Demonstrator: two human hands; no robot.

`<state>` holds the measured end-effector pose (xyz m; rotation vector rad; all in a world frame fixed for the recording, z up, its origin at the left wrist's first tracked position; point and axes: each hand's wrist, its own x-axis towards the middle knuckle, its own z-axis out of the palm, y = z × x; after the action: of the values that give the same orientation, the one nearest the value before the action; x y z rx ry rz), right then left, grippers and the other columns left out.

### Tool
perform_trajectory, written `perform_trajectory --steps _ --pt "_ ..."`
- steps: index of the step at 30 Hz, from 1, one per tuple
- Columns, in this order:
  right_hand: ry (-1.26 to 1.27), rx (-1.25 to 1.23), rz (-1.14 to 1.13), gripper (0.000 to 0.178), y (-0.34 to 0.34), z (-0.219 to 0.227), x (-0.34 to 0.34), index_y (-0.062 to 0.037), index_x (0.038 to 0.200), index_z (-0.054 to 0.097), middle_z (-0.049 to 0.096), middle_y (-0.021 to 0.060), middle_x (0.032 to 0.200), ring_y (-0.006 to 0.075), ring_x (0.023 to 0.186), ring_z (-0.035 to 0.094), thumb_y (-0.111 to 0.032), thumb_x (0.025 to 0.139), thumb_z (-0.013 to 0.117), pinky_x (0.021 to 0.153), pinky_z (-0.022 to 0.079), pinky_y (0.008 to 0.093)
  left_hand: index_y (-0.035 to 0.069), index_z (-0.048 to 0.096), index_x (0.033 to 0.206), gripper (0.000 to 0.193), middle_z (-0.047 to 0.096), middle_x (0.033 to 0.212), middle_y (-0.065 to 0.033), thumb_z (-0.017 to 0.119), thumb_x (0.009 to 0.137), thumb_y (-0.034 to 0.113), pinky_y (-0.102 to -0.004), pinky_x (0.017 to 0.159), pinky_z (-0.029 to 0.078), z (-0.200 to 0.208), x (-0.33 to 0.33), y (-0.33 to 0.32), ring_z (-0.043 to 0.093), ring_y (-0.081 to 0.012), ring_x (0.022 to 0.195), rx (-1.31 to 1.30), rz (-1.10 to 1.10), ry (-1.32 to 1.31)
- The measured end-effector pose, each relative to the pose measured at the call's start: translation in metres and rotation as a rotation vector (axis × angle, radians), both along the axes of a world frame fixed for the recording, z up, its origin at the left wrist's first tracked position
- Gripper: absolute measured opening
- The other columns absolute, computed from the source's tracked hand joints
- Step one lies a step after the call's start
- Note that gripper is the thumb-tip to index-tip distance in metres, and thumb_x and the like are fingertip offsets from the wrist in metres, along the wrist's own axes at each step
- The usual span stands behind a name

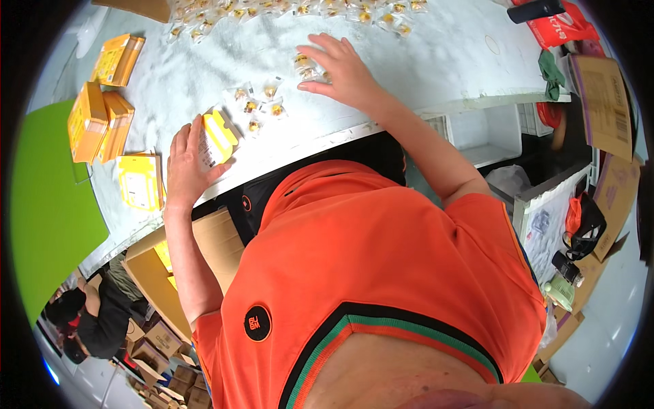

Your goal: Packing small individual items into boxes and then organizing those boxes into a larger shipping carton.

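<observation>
Near the table's front edge, my left hand [187, 163] is closed round a small yellow and white carton [219, 138]. The carton's flap end faces right. My right hand [344, 76] reaches over the table with fingers and thumb apart, curved around a few small clear packets [305, 67]; whether it touches them I cannot tell. Between the hands lie several loose packets [252, 107] of the same sort, each with a small brownish-yellow item inside. Just left of my left hand is a flat yellow carton [141, 181] on the table.
Stacks of flat yellow cartons [101, 123] stand at the left. A wide spread of clear packets [300, 8] covers the far edge. A red bag [562, 27] and a green cloth [550, 73] are at the far right. Below the table is an open cardboard box [218, 235]. Another person [102, 313] is at lower left.
</observation>
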<state>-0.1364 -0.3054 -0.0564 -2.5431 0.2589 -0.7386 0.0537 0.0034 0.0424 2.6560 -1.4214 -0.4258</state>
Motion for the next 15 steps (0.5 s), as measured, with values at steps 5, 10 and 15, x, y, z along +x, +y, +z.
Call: perform_trajectory --steps 5,10,15 --pt "0.069 -0.041 0.151 0.053 0.000 -0.015 0.002 -0.0175 0.137 0.064 0.053 0.0091 0.150 0.0336 0.140 0.045 -0.035 0.089 0.079 0.119 0.032 0.0552 0.011 0.037 0.158 0.109 0.047 0.151 -0.0212 0.094 0.067 0.031 -0.0497 0.114 0.042 0.000 0.001 -0.002 0.043 -0.0401 0.141 0.011 -0.001 -0.024" --pt "-0.048 0.171 0.041 0.058 -0.017 0.010 -0.031 -0.0162 0.137 0.064 0.055 0.0101 0.145 0.0309 0.134 0.051 -0.032 0.084 0.082 0.111 0.043 0.0430 0.012 0.037 0.158 0.110 0.047 0.151 -0.0207 0.094 0.066 0.030 -0.0494 0.114 0.042 -0.002 0.001 -0.002 0.043 -0.0393 0.141 0.035 0.006 -0.034" --pt "0.118 0.172 -0.052 0.075 -0.021 0.020 -0.054 -0.0109 0.139 0.059 0.057 0.0122 0.134 0.0323 0.119 0.059 -0.037 0.074 0.089 0.100 0.050 0.0414 0.012 0.037 0.158 0.108 0.048 0.150 -0.0198 0.094 0.067 0.029 -0.0487 0.113 0.043 -0.002 0.002 -0.001 0.044 -0.0388 0.140 0.019 -0.006 -0.023"
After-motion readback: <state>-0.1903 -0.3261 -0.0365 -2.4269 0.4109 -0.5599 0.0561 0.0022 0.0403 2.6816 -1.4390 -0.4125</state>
